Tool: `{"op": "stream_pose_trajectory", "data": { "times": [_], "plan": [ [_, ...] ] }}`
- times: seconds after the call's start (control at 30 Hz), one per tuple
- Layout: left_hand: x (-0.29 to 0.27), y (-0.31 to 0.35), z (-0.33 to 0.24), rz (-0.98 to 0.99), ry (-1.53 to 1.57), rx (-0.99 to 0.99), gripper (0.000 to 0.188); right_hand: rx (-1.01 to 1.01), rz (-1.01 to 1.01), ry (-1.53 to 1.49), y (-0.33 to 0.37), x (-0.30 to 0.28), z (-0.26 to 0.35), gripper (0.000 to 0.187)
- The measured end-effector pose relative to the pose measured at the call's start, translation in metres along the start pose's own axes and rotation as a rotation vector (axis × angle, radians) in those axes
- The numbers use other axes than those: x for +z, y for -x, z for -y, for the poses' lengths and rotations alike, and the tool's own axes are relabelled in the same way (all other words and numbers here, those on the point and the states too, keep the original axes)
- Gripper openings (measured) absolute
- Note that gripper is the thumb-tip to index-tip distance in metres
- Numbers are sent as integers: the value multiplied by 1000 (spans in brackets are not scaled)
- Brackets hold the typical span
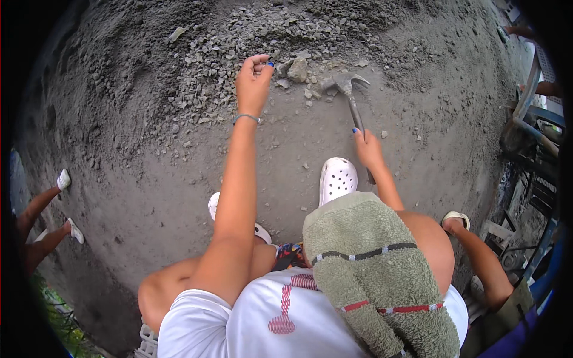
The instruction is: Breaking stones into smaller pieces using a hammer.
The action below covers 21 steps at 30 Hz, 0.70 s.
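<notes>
My right hand [369, 149] is wrapped round the handle of a claw hammer [352, 107]. The hammer's metal head is low over the ground, next to a few loose stones. Ahead of me, my left hand [254, 83] reaches out with its fingers curled in and thumb pressed toward them; what they hold, if anything, I cannot make out. Just right of that hand lies a pale, chunky stone [297, 70], between the hand and the hammer head. Crushed grey gravel [221, 65] spreads around and beyond my left hand.
A green towel [364, 244] hangs down my front. My white clogs [338, 179] stand on grey, dusty ground. Other people's legs show at left [48, 212] and right [483, 262]. Metal frames and clutter [531, 131] line the right edge.
</notes>
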<state>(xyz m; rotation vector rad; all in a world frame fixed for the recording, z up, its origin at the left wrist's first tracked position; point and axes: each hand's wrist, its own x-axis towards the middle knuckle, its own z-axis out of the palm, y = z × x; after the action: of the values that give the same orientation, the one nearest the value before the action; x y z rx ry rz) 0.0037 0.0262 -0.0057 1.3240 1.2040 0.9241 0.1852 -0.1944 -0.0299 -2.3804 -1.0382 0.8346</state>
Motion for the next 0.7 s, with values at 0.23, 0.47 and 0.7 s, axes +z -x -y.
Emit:
{"op": "stream_pose_trajectory", "data": {
  "times": [0.23, 0.47, 0.7],
  "plan": [
    [-19, 3, 3, -69, -2, 10, 22, -4, 80, -240, 33, -29, 64, 30],
    [-20, -12, -3, -122, 60, 1, 20, -28, 255, 211, 10, -1, 47, 31],
    [-39, -2, 5, -143, 11, 20, 21, 34, 327, -45, 43, -20, 76, 32]
  ]
}}
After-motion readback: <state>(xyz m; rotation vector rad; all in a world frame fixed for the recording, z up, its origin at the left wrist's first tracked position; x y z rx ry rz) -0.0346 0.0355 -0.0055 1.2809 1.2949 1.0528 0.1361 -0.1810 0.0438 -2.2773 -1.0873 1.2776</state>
